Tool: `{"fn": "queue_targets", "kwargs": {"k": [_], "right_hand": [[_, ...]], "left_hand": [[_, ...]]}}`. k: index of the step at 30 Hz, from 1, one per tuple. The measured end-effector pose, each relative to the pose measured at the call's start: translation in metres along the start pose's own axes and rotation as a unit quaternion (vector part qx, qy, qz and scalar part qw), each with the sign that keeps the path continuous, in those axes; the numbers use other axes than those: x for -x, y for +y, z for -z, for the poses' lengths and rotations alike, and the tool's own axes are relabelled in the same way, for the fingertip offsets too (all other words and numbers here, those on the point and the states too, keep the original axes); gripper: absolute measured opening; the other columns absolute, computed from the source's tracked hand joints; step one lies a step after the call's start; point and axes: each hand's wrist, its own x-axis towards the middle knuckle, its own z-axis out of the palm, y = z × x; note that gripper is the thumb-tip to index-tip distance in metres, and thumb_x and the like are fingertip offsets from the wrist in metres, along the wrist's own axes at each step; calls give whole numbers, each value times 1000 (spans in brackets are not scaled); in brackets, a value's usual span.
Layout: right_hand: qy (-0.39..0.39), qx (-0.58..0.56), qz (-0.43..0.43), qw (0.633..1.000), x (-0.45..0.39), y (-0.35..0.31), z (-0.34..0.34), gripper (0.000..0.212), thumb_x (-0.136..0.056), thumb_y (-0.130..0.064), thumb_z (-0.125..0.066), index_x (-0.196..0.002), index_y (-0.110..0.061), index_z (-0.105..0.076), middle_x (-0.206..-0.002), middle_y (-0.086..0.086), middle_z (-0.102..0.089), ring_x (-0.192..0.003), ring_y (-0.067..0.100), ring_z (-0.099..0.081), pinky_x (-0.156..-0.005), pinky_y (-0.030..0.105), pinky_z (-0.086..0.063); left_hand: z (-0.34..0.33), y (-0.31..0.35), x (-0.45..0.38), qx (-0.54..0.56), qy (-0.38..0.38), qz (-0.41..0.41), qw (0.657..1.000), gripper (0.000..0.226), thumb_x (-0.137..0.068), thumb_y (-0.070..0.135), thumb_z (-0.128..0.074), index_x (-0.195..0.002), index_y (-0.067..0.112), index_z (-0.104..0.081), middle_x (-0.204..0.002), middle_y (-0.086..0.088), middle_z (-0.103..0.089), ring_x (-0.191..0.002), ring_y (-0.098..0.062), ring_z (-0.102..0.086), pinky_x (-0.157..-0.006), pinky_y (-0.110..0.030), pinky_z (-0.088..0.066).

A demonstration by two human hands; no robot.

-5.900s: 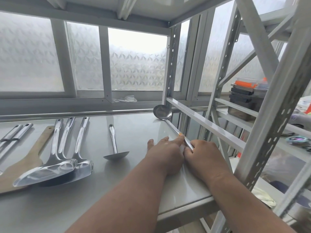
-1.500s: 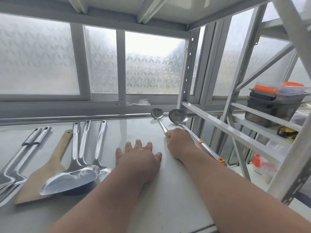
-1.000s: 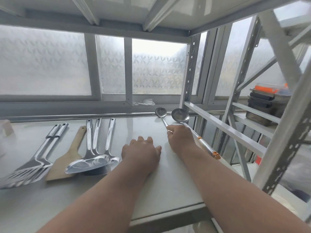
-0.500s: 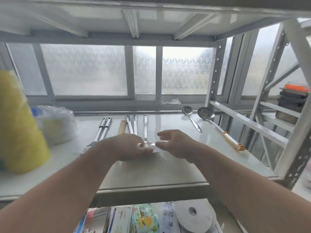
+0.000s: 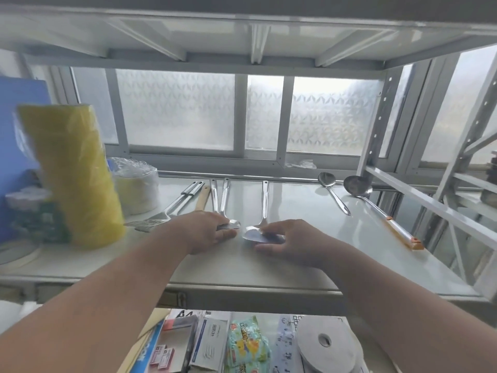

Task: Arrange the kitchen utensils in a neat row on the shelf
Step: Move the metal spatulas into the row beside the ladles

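Steel utensils lie on the white shelf (image 5: 295, 265). My left hand (image 5: 207, 231) grips the heads of two steel spatulas (image 5: 224, 195) that lie side by side. My right hand (image 5: 291, 243) pinches the blade of a third steel spatula (image 5: 265, 200), set apart to the right of that pair. Left of them lie a wooden spatula (image 5: 203, 196) and slotted turners (image 5: 164, 216). At the far right rest a small ladle (image 5: 332, 191) and a large ladle (image 5: 376, 210) with an orange-tipped handle.
A yellow wrapped roll (image 5: 72, 173) and a wrapped stack of plates (image 5: 137, 189) stand at the shelf's left end. A shelf post (image 5: 376, 125) and cross rail (image 5: 430, 203) bound the right side. The lower shelf holds packets (image 5: 247, 343) and a tape roll (image 5: 325, 343).
Both hands left the ladles and moved left to the spatulas. My right hand has drawn one spatula to the right, away from the other two. The camera has pulled back.
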Motion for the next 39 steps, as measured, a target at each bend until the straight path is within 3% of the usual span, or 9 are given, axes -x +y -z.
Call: {"fn": "queue_targets", "kwargs": {"k": [3,7,12,14,19,21,25,30,39], "right_hand": [[42,113,66,990,13,14,5,43,-84,-54,-57,-109,-21,-72,-97,-3,-74,-96,22,-66,-86,40,-55],[163,182,148,958,32,18,15,25,-106,-27,-54,-111,-26,-78,-99,1,-79,-91,27,-70,-80,39,-56],[274,44,237,931,66,10,45,22,-93,-10,-77,-110,-22,-83,-97,-18,-78,-85,-8,-71,-79,8,-49],[280,17,255,925,79,9,56,20,-95,-16,-74,-111,-24,-84,-102,-20,-78,-93,-8,-71,-82,11,-51],[329,-24,279,902,97,7,84,14,-96,-27,-73,-107,-26,-83,-106,-21,-78,-102,2,-74,-91,21,-54],[384,-6,241,891,98,13,91,19,-93,-31,-75,-110,-26,-80,-105,-23,-77,-100,-2,-71,-92,21,-53],[451,-27,65,890,96,33,97,41,-97,-30,-72,-136,-32,-63,-109,-23,-71,-88,-1,-68,-79,-3,-36],[450,-39,-26,892,90,44,90,60,-97,-26,-68,-151,-30,-42,-136,0,-67,-111,25,-69,-99,39,-51],[386,-95,-83,914,83,34,73,76,-95,-23,-63,-160,-26,-24,-139,9,-63,-125,32,-63,-108,46,-48]], "left_hand": [[3,3,-8,-32,-15,19,999,67,-94,82,-39,-129,30,-63,-131,3,-65,-120,-22,-56,-91,-39,-42],[12,24,-22,-79,34,-13,996,80,-95,79,-47,-163,39,-35,-171,10,-33,-157,-20,-32,-127,-48,-26],[29,53,-43,-108,170,-126,971,78,-103,50,-62,-167,39,-19,-176,6,-22,-161,-16,-24,-128,-43,-25],[37,58,-49,-84,180,-162,967,72,-106,42,-61,-167,41,-22,-175,7,-25,-159,-17,-28,-127,-38,-25],[53,69,-59,-115,203,-221,947,26,-113,26,-47,-134,32,-60,-128,11,-66,-115,-23,-64,-84,-37,-48],[59,75,-61,-142,223,-209,942,22,-113,20,-43,-125,26,-60,-119,7,-68,-104,-26,-65,-77,-37,-47],[64,85,-62,-179,194,-182,947,16,-112,20,-43,-118,26,-56,-111,0,-69,-90,-26,-62,-72,-38,-46],[64,98,-62,-203,179,-179,946,13,-112,26,-43,-112,26,-56,-106,2,-68,-90,-28,-64,-70,-36,-44],[62,124,-59,-195,127,-177,956,14,-110,27,-45,-100,26,-53,-79,11,-46,-81,-23,-54,-68,-35,-43]]}}
